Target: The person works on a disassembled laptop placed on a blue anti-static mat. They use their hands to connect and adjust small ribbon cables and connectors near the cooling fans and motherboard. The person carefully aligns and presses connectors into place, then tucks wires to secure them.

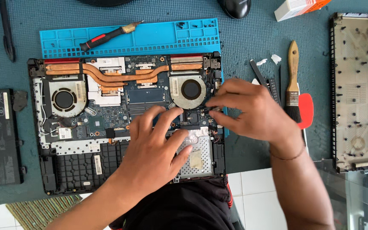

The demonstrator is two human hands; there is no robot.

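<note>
The left hand (154, 147) lies flat on the silver perforated drive bracket (196, 159) of the opened black laptop (86, 166); the right hand (252, 110) pinches a small black cable (209, 109) near the round right fan (188, 90).

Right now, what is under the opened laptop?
A blue mat shows beyond the laptop, a screwdriver lying on it. How far the mat runs beneath is covered.

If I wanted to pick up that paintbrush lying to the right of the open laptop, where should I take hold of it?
Probably by the bare wooden handle of the paintbrush, coming from above and pinching across its width. It lies flat on the mat with the handle pointing away and free on both sides, while the dark bristles sit close to the right hand and a red tool.
</note>
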